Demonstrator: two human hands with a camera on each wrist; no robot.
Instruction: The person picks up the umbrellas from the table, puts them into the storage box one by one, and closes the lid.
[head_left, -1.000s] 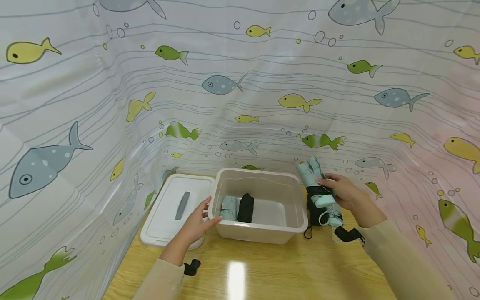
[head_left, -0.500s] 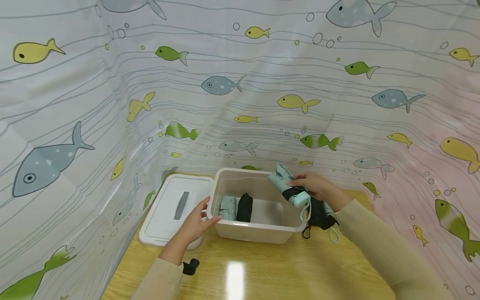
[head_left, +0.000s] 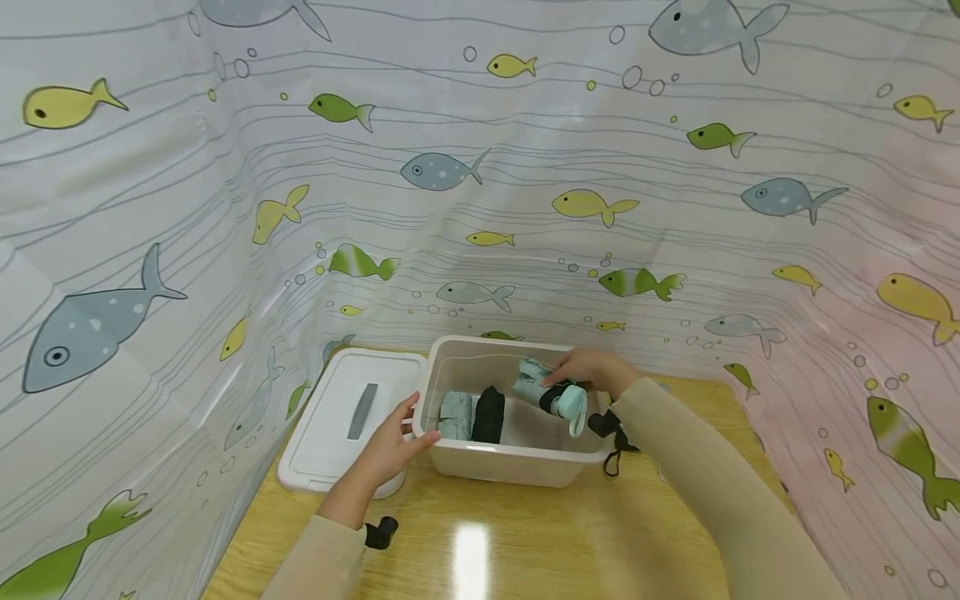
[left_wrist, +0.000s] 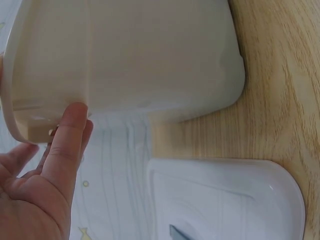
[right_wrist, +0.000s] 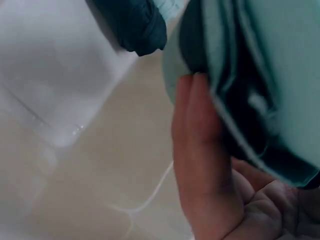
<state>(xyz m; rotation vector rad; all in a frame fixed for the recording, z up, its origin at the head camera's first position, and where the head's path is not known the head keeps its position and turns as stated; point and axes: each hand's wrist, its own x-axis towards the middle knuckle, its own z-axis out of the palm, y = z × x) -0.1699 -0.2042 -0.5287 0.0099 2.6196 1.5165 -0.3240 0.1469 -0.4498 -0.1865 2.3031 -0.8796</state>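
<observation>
A person's right hand (head_left: 592,369) is gripping a folded mint-green umbrella (head_left: 551,392) and holding it inside the open beige storage bin (head_left: 517,462) — a second ago that same umbrella was still outside the bin, to its right, above the wooden table (head_left: 525,542). Half a second ago it was crossing the bin's right rim; it is now sitting tilted within the right half of the bin, its handle end pointing toward the near wall. In the right wrist view the fingers (right_wrist: 192,150) are curling round the umbrella's mint and dark folds (right_wrist: 250,75).

Two more folded umbrellas are lying in the left half of the bin — a mint one (head_left: 455,415) beside a black one (head_left: 489,414) — and neither has moved. A dark umbrella (head_left: 611,427) is resting on the table just right of the bin, partly hidden by the sleeve (head_left: 697,475).

The left hand (head_left: 390,450) is keeping its place at the bin's near-left corner; its thumb is pressing on the rim while the straight fingers are lying against the outer wall, as the left wrist view shows (left_wrist: 70,130). The white lid (head_left: 348,417) is lying flat just left of the bin, unchanged.
</observation>
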